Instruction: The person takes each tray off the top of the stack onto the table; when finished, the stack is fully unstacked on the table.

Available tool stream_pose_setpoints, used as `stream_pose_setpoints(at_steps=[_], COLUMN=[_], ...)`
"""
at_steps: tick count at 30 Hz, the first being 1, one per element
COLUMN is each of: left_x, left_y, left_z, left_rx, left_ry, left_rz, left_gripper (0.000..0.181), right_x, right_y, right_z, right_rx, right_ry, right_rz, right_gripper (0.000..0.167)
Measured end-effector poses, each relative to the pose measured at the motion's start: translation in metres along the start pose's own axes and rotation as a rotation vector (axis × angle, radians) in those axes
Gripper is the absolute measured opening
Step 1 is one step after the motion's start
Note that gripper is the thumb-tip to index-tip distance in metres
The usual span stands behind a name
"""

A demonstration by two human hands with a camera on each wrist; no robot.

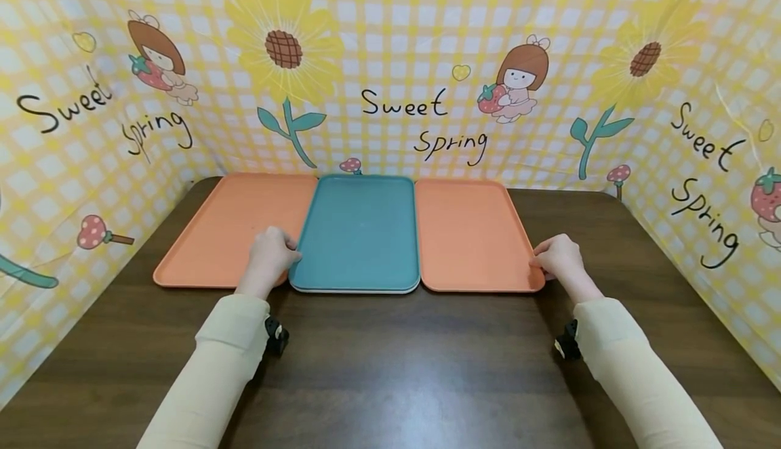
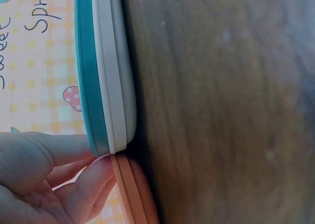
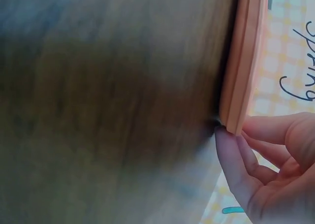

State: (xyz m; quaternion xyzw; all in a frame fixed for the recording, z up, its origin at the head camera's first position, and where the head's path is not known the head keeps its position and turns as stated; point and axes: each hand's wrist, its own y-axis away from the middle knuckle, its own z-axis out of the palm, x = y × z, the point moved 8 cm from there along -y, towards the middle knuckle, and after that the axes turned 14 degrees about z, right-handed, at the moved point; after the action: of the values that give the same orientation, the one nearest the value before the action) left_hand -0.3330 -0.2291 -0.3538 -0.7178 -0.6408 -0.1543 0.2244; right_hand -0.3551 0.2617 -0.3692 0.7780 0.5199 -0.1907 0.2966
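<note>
My left hand (image 1: 270, 256) is at the near left corner of the teal tray (image 1: 360, 232), beside the left orange tray (image 1: 238, 232). In the left wrist view, the thumb of my left hand (image 2: 54, 177) lies on the teal tray's rim (image 2: 91, 86), and bent fingertips touch its corner. Pale trays (image 2: 115, 86) are stacked under the teal one; the orange tray's edge (image 2: 130, 189) adjoins them. My right hand (image 1: 560, 259) pinches the near right corner of the right orange tray (image 1: 472, 232). In the right wrist view, fingers of that hand (image 3: 270, 160) hold the orange rim (image 3: 243, 66) from both sides.
The three tray positions form a row along the back of the dark wooden table (image 1: 396, 367). A yellow checked cloth (image 1: 390, 42) with flowers and lettering stands behind and at both sides. A small black wrist camera (image 1: 276, 337) sits at my left cuff, another (image 1: 569, 340) at my right.
</note>
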Motion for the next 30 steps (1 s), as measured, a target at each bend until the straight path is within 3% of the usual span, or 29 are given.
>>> stream_pose_setpoints(at_steps=[9,17,24,30], left_x=[-0.002,0.000,-0.003,-0.005], left_y=[-0.001,0.000,0.000,-0.001], left_z=[0.001,0.001,0.004,0.003], left_rx=[-0.011,-0.011,-0.026,-0.023], left_ry=[0.009,-0.008,0.002,0.000], left_rz=[-0.018,-0.021,-0.035,-0.034], left_gripper=[0.025,0.023,0.023,0.024], right_x=[-0.004,-0.010,-0.020,-0.028], right_y=[0.001,0.006,0.014,0.023], right_z=[0.002,0.003,-0.001,0.004], right_rx=[-0.006,-0.067,0.097,0.151], right_ry=[0.057,0.150,0.403,0.400], right_rz=[-0.020,-0.082,-0.185,-0.192], right_gripper=[0.027,0.028,0.043,0.064])
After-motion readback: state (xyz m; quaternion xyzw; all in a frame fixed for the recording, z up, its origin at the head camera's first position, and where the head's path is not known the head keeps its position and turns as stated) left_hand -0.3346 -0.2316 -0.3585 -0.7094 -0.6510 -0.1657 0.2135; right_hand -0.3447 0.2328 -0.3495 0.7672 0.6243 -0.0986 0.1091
